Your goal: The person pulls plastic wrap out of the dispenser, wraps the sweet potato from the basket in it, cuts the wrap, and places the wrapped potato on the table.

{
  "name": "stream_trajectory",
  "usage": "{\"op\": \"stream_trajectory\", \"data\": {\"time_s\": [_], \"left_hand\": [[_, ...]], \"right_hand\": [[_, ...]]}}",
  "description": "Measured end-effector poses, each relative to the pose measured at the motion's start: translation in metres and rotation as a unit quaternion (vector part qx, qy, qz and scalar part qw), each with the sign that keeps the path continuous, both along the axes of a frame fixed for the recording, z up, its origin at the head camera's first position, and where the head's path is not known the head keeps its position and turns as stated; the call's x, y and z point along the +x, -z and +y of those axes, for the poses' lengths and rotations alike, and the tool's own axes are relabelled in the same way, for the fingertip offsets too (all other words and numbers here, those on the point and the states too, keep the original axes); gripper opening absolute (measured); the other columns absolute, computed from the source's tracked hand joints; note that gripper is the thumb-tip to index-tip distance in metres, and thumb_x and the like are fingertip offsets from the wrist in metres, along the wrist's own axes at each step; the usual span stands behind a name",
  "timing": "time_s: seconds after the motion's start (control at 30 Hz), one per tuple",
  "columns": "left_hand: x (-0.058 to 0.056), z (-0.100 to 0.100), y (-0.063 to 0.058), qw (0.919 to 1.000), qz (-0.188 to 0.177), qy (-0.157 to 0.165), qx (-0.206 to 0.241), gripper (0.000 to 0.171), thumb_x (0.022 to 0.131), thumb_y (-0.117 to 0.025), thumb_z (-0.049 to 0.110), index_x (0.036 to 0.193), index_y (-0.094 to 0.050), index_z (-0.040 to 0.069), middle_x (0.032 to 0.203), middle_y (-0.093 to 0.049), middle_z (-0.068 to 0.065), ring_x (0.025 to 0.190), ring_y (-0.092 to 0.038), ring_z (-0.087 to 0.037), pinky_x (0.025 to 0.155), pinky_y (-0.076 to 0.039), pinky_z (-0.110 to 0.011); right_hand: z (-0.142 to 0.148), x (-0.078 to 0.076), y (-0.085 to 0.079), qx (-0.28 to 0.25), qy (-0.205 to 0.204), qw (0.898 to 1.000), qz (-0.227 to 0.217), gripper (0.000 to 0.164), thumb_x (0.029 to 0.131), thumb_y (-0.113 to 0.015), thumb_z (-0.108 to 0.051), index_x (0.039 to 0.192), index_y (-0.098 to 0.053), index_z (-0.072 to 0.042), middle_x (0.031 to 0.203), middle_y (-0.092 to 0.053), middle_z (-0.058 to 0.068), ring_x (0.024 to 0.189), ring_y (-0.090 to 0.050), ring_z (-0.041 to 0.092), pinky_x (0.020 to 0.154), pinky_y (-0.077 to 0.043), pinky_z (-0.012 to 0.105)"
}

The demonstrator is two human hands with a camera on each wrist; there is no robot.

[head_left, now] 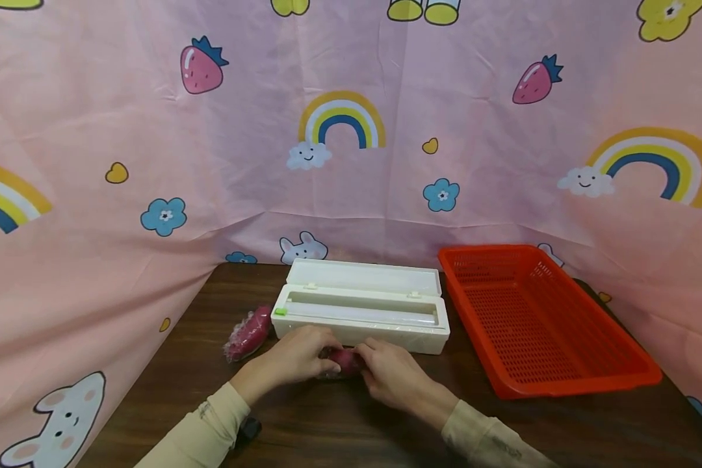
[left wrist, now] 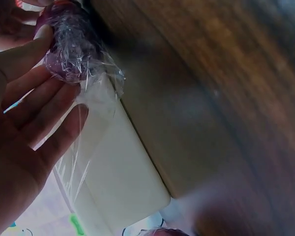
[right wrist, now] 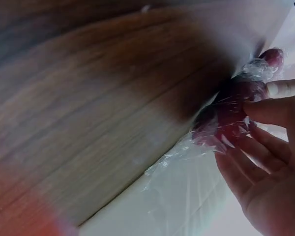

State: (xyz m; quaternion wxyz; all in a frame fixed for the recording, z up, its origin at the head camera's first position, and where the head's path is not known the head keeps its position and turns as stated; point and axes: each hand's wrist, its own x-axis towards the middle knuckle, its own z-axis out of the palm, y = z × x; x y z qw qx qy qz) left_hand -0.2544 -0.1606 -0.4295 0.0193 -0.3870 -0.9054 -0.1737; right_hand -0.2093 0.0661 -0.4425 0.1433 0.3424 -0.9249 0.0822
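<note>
Both hands hold a reddish-purple sweet potato low over the table, right in front of a white cling film box. Clear crinkled film covers it and trails loosely past the fingers in the left wrist view. My left hand grips one end between thumb and fingers. At the other end, my right hand pinches with its thumb on top and fingers curled beneath, as the right wrist view shows. The box stands with its lid raised, and a roll of film lies inside.
A second wrapped sweet potato lies on the dark wooden table, left of the box. On the right stands an orange-red plastic basket. A small black object is beside the left sleeve. A patterned cloth hangs behind.
</note>
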Motion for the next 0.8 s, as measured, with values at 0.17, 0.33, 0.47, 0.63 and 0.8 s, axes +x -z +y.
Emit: {"op": "stream_trajectory", "data": {"time_s": [0.17, 0.33, 0.47, 0.63, 0.8], "left_hand": [[-0.002, 0.000, -0.001, 0.9997, -0.013, 0.004, 0.022, 0.016, 0.087, -0.082, 0.025, 0.097, -0.076, 0.014, 0.085, -0.071, 0.009, 0.071, -0.056, -0.007, 0.065, -0.046, -0.024], [-0.003, 0.000, 0.000, 0.9996, -0.017, -0.001, 0.024, 0.015, 0.088, -0.081, 0.024, 0.098, -0.078, 0.013, 0.089, -0.073, 0.008, 0.075, -0.059, -0.008, 0.069, -0.049, -0.026], [0.000, 0.001, 0.000, 0.9998, 0.004, -0.006, 0.018, 0.017, 0.088, -0.081, 0.024, 0.100, -0.079, 0.011, 0.093, -0.069, 0.003, 0.079, -0.060, -0.010, 0.070, -0.050, -0.028], [0.005, 0.003, 0.000, 0.9991, 0.037, -0.018, 0.000, 0.020, 0.089, -0.080, 0.026, 0.103, -0.077, 0.012, 0.097, -0.068, 0.001, 0.080, -0.058, -0.008, 0.072, -0.052, -0.030], [0.009, 0.002, -0.001, 0.9987, 0.044, -0.025, -0.004, 0.021, 0.090, -0.078, 0.030, 0.104, -0.077, 0.014, 0.098, -0.070, 0.003, 0.080, -0.059, -0.006, 0.074, -0.053, -0.030]], "right_hand": [[0.003, -0.003, 0.002, -0.012, 0.000, 1.000, -0.002, 0.023, 0.088, -0.076, -0.014, 0.109, -0.066, -0.011, 0.094, -0.067, -0.003, 0.082, -0.065, 0.011, 0.072, -0.056, 0.031], [0.005, -0.004, 0.001, -0.013, -0.001, 1.000, -0.004, 0.024, 0.089, -0.076, -0.016, 0.112, -0.070, -0.011, 0.101, -0.067, -0.002, 0.091, -0.066, 0.013, 0.079, -0.058, 0.032], [0.006, -0.003, 0.000, -0.033, -0.001, 0.999, -0.006, 0.027, 0.089, -0.076, -0.016, 0.116, -0.073, -0.011, 0.109, -0.065, 0.000, 0.098, -0.064, 0.014, 0.082, -0.058, 0.033], [0.008, -0.001, 0.001, -0.044, 0.008, 0.999, -0.024, 0.036, 0.090, -0.075, -0.017, 0.125, -0.068, -0.011, 0.117, -0.067, 0.001, 0.105, -0.065, 0.016, 0.090, -0.057, 0.036], [0.010, 0.004, 0.005, -0.055, 0.026, 0.997, -0.047, 0.044, 0.088, -0.075, -0.018, 0.130, -0.062, -0.014, 0.121, -0.067, 0.000, 0.108, -0.067, 0.014, 0.090, -0.057, 0.037]]}}
